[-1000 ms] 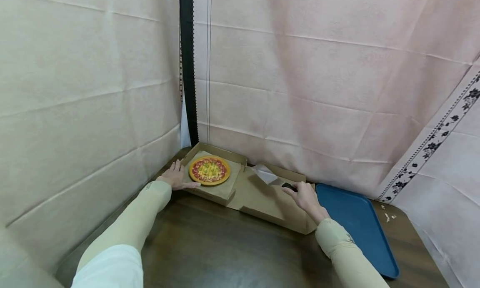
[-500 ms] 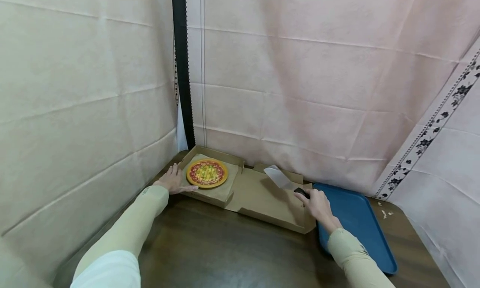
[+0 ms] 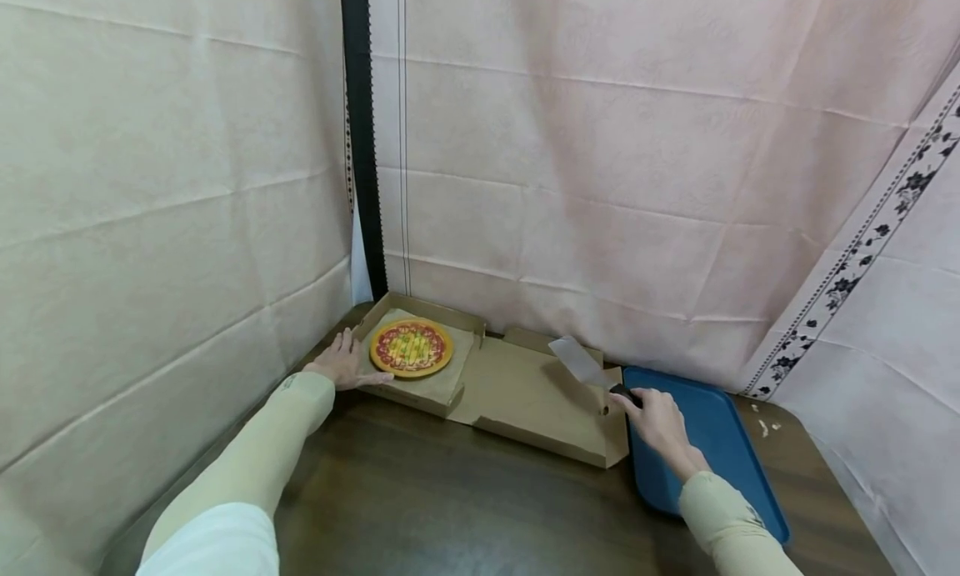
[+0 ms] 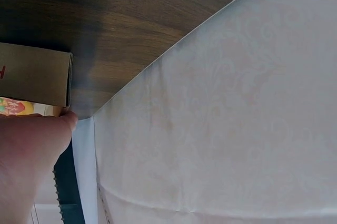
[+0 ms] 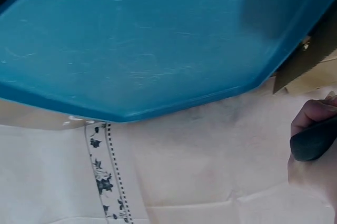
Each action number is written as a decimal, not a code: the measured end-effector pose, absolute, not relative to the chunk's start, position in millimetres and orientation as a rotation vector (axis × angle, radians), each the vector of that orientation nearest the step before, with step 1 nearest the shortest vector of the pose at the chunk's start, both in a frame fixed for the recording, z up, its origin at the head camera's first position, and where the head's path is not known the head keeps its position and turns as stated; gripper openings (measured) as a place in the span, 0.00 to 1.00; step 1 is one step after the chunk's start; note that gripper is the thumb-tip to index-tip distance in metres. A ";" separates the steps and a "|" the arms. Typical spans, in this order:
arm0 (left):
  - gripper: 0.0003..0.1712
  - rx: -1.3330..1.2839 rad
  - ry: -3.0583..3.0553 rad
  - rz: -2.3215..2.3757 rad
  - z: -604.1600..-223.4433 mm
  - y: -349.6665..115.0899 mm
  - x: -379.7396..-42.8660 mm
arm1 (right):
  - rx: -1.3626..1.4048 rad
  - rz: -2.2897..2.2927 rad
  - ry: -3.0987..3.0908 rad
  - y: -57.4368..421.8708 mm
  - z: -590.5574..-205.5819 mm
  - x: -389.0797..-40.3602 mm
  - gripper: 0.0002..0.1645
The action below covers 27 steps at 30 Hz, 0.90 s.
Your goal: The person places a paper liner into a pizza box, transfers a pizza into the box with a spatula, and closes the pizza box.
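Note:
A toy pizza lies on brown paper in the left half of an opened cardboard pizza box. My left hand rests at that half's near left corner, fingers spread, thumb along the front wall. In the left wrist view the thumb side of the hand meets the box wall, and a sliver of pizza shows past it. My right hand grips a spatula by its black handle. Its flat, pale blade points back and left over the lid half of the box. The handle's black end shows in the right wrist view.
A blue tray lies right of the box, under my right forearm. Small pale scraps sit on the brown table beyond it. Pale cloth hangs close behind, with another sheet on the left.
My right hand has carried the spatula to the right, away from the pizza, from over the lid half to by the tray. The left hand keeps its place at the box corner.

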<state>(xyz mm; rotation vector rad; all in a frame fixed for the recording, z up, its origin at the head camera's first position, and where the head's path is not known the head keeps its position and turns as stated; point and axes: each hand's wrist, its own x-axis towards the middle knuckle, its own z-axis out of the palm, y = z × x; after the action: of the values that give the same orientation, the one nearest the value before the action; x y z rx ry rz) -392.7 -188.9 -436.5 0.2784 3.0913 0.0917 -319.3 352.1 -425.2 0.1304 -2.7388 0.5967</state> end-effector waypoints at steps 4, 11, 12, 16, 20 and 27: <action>0.66 0.281 3.091 0.058 -433.4 -187.1 -390.1 | 0.129 0.599 -2.718 362.8 -428.0 -316.2 0.26; 0.65 0.272 3.095 0.050 -432.5 -187.2 -392.0 | 0.107 0.578 -2.697 382.7 -426.8 -310.7 0.26; 0.66 0.269 3.095 0.057 -432.6 -187.2 -391.9 | 0.096 0.570 -2.700 385.6 -427.0 -309.9 0.27; 0.66 0.273 3.092 0.086 -433.4 -187.4 -391.2 | 0.071 0.543 -2.701 396.7 -427.8 -305.4 0.27; 0.66 0.274 3.091 0.092 -432.5 -186.5 -389.9 | 0.057 0.528 -2.688 407.1 -429.8 -300.8 0.27; 0.66 0.254 3.080 0.107 -431.6 -185.4 -390.8 | -0.012 0.465 -2.668 430.0 -438.3 -291.6 0.28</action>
<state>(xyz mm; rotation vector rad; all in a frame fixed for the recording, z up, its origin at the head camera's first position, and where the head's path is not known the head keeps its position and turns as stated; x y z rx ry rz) -390.8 -185.4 -431.6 0.2540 3.0802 0.1072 -291.6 430.0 -438.3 -0.0118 -2.6683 0.4650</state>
